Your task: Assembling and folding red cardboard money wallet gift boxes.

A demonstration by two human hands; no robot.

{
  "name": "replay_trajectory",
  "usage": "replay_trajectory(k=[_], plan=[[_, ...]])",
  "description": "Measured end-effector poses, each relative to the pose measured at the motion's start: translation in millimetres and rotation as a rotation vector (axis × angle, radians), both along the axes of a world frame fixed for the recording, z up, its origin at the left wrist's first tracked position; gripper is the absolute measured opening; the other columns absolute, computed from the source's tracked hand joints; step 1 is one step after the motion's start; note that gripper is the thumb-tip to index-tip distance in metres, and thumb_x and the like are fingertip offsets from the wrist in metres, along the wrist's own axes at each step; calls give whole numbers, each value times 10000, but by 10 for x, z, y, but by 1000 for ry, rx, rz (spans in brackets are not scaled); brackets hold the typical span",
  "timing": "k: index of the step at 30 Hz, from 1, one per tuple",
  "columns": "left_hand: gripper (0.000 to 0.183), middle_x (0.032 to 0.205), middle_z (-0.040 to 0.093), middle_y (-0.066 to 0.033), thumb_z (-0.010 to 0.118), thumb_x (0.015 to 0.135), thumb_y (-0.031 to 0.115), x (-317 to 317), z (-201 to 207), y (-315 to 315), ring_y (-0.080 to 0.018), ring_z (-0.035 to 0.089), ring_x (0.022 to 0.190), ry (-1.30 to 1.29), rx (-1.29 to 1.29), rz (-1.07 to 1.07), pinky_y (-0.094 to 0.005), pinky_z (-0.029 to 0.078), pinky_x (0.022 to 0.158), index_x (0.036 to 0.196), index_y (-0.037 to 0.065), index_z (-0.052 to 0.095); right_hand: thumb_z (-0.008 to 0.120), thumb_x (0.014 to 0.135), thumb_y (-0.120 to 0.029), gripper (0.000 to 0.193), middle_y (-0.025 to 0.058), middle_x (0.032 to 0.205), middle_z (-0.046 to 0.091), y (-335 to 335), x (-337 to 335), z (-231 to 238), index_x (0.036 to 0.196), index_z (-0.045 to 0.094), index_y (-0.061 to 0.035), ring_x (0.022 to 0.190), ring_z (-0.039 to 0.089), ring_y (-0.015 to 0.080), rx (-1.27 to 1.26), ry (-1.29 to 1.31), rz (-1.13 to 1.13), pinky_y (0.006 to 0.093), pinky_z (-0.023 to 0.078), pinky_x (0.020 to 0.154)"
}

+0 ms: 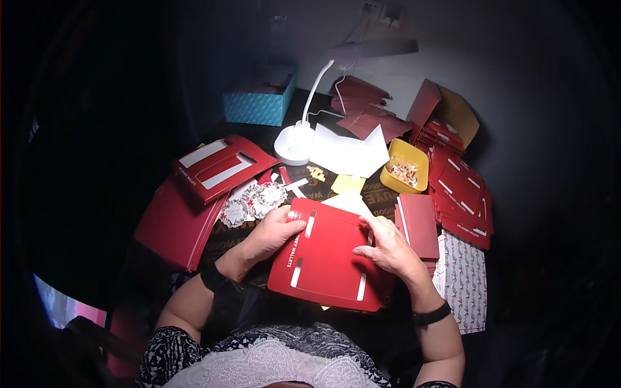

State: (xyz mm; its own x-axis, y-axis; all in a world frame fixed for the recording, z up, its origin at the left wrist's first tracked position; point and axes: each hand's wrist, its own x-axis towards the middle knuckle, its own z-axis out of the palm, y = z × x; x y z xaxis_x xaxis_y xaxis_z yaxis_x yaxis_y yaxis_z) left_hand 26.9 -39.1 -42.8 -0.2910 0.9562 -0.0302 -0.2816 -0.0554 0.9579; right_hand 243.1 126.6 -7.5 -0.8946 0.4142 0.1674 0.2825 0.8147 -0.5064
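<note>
The flat red cardboard sheet (330,258), likely light and creasable, suits edge holds: left hand (268,234) clamped on it at ten o'clock, right hand (389,247), fingers apart, at two.

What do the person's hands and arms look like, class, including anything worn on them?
The left hand and right hand wear no gloves. Dark bands circle both wrists. The left sleeve is short, dark with a pale pattern.

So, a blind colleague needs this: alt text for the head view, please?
The left hand grips a red card panel with white slots and the right hand touches it. Nearby: white lamp, yellow tub, red stacks.
</note>
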Motion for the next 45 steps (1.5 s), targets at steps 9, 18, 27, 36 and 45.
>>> replay_trajectory(k=[9, 18, 27, 36, 45], plan=[[318, 692, 647, -182, 700, 819, 310, -47, 187, -58, -318, 673, 690, 1491, -360, 337, -407, 518, 652, 810, -4, 652, 807, 696, -237, 655, 222, 1144, 534, -85, -109, -186, 1223, 485, -17, 1104, 507, 382, 195, -159, 38, 450, 428, 959], [263, 867, 653, -188, 445, 885, 59, 56, -104, 184, -226, 661, 734, 1069, -197, 212, -343, 522, 682, 1088, -75, 546, 819, 712, -260, 732, 235, 1208, 517, -106, -73, -180, 1294, 457, -4, 1147, 501, 410, 39, -201, -49, 450, 429, 973], [351, 679, 526, -54, 477, 846, -21, 116, 39, 215, -106, 455, 406, 182, -400, 138, -264, 295, 316, 1193, -74, 454, 697, 813, -45, 555, 79, 994, 607, 53, -93, -212, 1311, 480, 65, 808, 590, 110, -598, -59, -244, 242, 497, 715], [26, 615, 560, -25, 617, 806, -15, 2, -143, 309, -90, 495, 464, 296, -396, 33, -238, 354, 385, 812, 4, 600, 720, 791, -65, 557, 88, 974, 593, 102, -112, -260, 1297, 511, 36, 894, 591, 167, -628, -155, -231, 274, 496, 770], [69, 659, 584, -18, 633, 803, -23, -10, -8, 316, -77, 526, 506, 274, -298, -50, -224, 391, 432, 804, 34, 594, 795, 696, -209, 456, 231, 1038, 621, 58, -141, -207, 1059, 599, -13, 1043, 582, 377, -25, -95, -7, 438, 453, 927]])
